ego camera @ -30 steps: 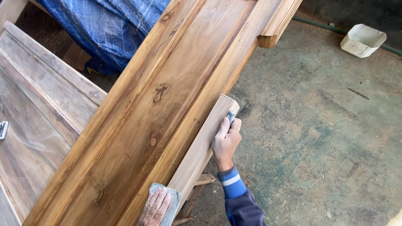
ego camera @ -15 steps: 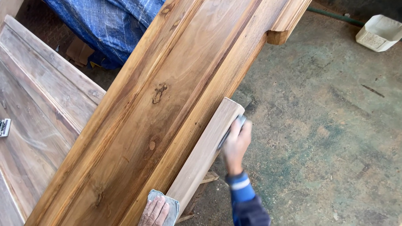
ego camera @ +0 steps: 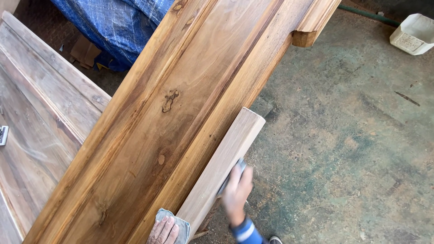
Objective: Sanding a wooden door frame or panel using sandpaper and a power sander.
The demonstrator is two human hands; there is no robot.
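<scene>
A long moulded brown wooden panel (ego camera: 181,104) lies diagonally across the view. A paler wooden block (ego camera: 221,165) stands along its lower right edge. My right hand (ego camera: 236,192), blurred with motion, presses a small grey sanding pad (ego camera: 231,174) against the outer side of that block. At the bottom edge, my left hand (ego camera: 163,230) lies flat on a grey piece of sandpaper (ego camera: 181,226) on the panel. A blue sleeve cuff with a white stripe shows at my right wrist.
A second, greyer wooden panel (ego camera: 40,117) lies at the left with a small metal hinge (ego camera: 3,134) on it. Blue tarpaulin (ego camera: 117,27) is at the top. The stained concrete floor (ego camera: 343,144) fills the right, with a white tub (ego camera: 413,35) and a green hose (ego camera: 368,14) at the top right.
My right hand has slid down the side of the pale block, from near its upper end toward me, with the sanding pad. My left hand stays in place.
</scene>
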